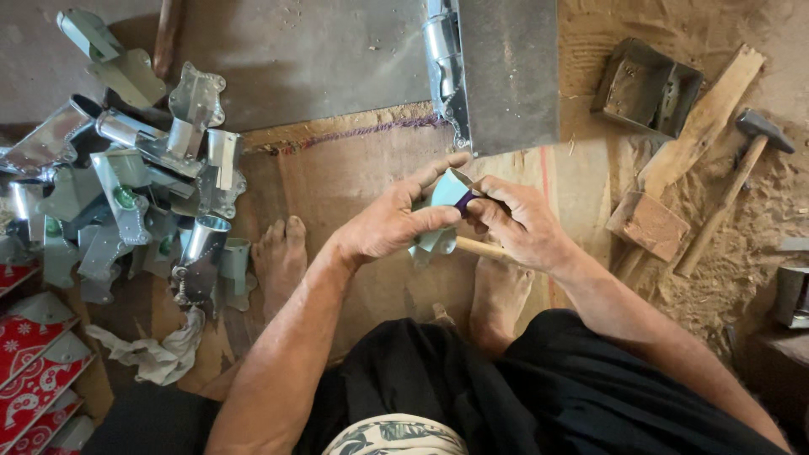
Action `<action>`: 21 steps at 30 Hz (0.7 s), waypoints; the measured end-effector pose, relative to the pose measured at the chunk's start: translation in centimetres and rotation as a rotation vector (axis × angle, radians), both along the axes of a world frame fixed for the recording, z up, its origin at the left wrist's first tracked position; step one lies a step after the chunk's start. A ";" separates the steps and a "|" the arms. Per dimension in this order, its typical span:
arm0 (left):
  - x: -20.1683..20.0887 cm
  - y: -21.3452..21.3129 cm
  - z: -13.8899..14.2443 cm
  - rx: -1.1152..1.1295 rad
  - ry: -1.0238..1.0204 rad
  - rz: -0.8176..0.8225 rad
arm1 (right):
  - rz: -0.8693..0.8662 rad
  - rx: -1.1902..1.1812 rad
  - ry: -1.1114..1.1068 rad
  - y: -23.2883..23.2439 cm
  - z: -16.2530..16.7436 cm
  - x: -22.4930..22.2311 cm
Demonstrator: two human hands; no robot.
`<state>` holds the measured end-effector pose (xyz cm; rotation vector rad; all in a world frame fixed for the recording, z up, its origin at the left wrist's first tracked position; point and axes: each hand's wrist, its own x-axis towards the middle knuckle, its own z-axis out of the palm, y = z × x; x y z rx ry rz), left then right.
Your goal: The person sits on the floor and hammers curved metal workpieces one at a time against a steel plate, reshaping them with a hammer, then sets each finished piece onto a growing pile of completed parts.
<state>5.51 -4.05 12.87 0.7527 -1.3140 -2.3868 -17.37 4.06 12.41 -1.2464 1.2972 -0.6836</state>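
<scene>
- Head view: small sheet-metal piece (447, 192) pinched between left hand (389, 226) and right hand (522, 223), above the floor mat (337, 181).
- Judged light, stiff, sharp-edged; best gripped by flat faces.
- Wooden handle (479, 248) also clasped in right hand.
- Piece mostly hidden by fingers; shape unclear.

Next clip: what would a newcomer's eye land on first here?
First, the two hands at centre: the left hand and right hand together hold a small pale metal piece and a wooden handle above bare feet. Next, the heap of shiny sheet-metal parts at the left. A hammer lies on the sandy ground at the right.
</scene>
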 end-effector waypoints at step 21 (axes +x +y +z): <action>-1.6 1.6 -1.0 -0.138 -0.193 0.112 | 0.050 -0.124 0.057 -0.1 0.7 0.3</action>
